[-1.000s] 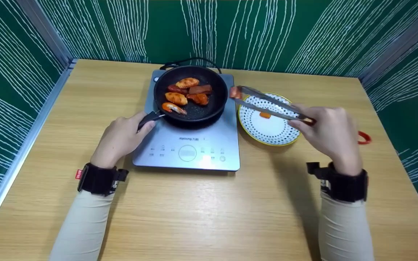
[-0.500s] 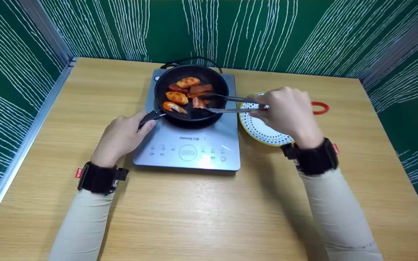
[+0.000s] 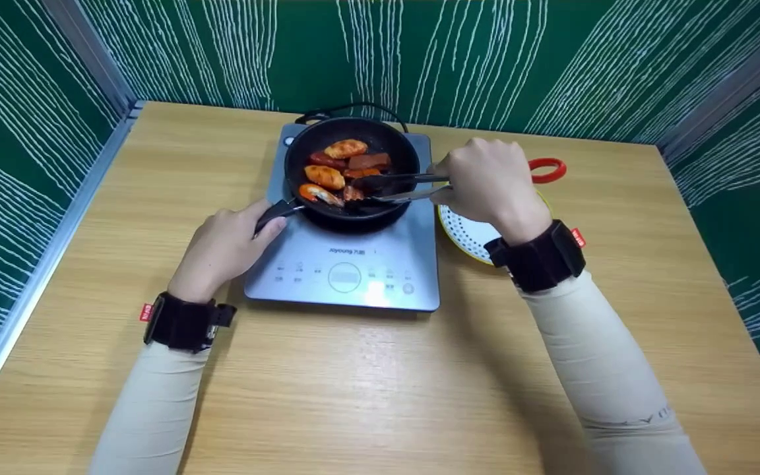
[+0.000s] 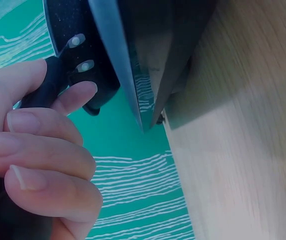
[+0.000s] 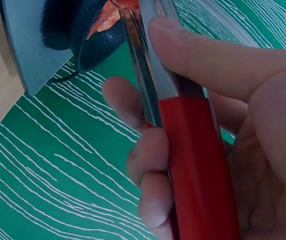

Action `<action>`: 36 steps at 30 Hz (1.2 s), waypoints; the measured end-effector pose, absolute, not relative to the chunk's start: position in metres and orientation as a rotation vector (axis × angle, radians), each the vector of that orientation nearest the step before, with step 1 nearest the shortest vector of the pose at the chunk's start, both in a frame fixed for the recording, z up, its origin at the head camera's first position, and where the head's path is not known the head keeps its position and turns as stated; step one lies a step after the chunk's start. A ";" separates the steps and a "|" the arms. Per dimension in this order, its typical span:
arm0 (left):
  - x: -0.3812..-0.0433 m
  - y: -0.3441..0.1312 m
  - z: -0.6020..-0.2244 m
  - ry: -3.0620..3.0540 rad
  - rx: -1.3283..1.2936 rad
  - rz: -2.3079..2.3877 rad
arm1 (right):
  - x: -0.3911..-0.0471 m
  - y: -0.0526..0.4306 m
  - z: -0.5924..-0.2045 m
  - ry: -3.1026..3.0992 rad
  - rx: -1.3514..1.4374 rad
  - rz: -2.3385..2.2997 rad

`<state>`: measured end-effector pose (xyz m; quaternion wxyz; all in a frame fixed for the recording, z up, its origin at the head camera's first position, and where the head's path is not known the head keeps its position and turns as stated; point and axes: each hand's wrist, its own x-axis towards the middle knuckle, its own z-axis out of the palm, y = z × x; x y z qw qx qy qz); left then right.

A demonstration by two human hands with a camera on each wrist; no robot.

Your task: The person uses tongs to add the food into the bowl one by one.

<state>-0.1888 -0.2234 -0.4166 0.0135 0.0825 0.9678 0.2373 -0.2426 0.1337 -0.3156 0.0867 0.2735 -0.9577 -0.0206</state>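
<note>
My left hand (image 3: 225,251) grips the black handle (image 3: 278,212) of a black frying pan (image 3: 383,137); the left wrist view shows its fingers curled round that handle (image 4: 45,95). In the pan lie several browned chicken pieces (image 3: 346,148), a flat brown meat slice (image 3: 369,161) and a reddish sausage-like piece (image 3: 326,160). My right hand (image 3: 489,188) holds metal tongs (image 3: 413,178) with red grips (image 5: 198,170). Their tips are inside the pan by a small reddish meat piece (image 3: 352,193); whether they still pinch it, I cannot tell.
The pan sits on a silver induction cooker (image 3: 353,290), a black cable (image 3: 370,104) behind it. Right of the cooker, a dotted plate with a yellow rim (image 3: 469,237) is partly hidden under my right hand. Green patterned panels (image 3: 314,53) border the wooden table (image 3: 340,396).
My right hand has moved left from above the plate, bringing the tongs and the reddish meat piece into the pan, then further left there. The left hand keeps its hold on the handle.
</note>
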 end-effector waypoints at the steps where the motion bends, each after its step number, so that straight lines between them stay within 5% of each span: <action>1: -0.189 -0.223 -0.417 3.020 0.261 0.738 | -0.243 0.133 -0.317 -2.848 0.811 -0.061; 21: -0.189 -0.221 -0.418 2.991 0.229 0.757 | -0.226 0.162 -0.315 -2.802 0.834 0.139; 36: -0.189 -0.223 -0.417 2.991 0.224 0.744 | -0.199 0.265 -0.346 -2.862 0.309 0.540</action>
